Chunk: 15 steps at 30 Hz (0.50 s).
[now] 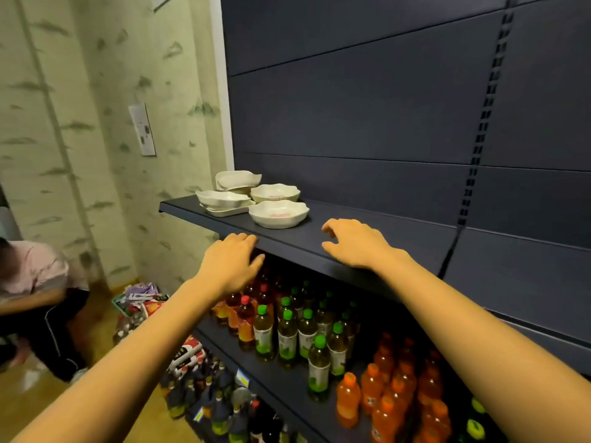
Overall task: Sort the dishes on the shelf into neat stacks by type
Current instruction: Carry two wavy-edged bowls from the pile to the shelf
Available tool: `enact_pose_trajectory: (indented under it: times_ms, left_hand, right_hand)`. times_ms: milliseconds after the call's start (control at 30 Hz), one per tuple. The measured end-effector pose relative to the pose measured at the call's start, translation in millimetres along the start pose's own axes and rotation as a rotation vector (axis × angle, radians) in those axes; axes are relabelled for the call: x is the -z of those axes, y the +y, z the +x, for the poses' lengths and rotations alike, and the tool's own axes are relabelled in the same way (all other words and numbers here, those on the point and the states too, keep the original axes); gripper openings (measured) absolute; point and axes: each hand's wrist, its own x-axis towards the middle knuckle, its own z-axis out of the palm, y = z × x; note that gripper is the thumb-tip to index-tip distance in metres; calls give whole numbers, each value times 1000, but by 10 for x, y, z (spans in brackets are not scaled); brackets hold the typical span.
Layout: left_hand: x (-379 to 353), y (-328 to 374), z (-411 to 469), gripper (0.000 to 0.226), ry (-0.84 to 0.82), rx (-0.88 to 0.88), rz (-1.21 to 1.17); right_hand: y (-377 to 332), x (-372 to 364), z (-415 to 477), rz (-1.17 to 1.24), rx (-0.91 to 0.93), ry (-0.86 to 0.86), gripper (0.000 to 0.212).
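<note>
- Bamboo-print wallpaper (pixel 80 123) flanks a tall dark blue metal shelving unit (pixel 367 107) with a slotted upright.
- Its upper dark blue shelf (pixel 399 233) carries the cream dishes, all clustered at the far left end.
- Below stand rows of green-capped and orange plastic bottles (pixel 307 334); their labels are too blurred to read.
- Sorting looks barely begun: 2 cream scalloped bowls (pixel 279 213) sit unstacked, one just behind the other; an oval cream dish (pixel 223 198) rests on a flat cream tray (pixel 224 212); another cream dish (pixel 238 180) leans tilted at the back.
- Left hand (pixel 230 257) rests relaxed at the shelf's front edge; right hand (pixel 355 243) hovers loosely curled over the shelf. Both hold nothing.
- Pink marks inside the bowls are unreadable.
</note>
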Motion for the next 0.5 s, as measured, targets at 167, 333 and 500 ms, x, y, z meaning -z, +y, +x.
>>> enact_pose_trajectory:
  times_ms: [167, 333, 500]
  left_hand:
    - [-116, -469, 242, 44, 27, 26, -14]
    - [-236, -800, 580, 45, 69, 28, -59]
    - [-342, -1117, 1061, 43, 126, 25, -88]
  right_hand:
    - [-210, -127, 494, -24, -44, 9, 43]
    - [-258, -245, 1035, -13, -145, 22, 41]
    - [-179, -361, 1635, 80, -300, -15, 36]
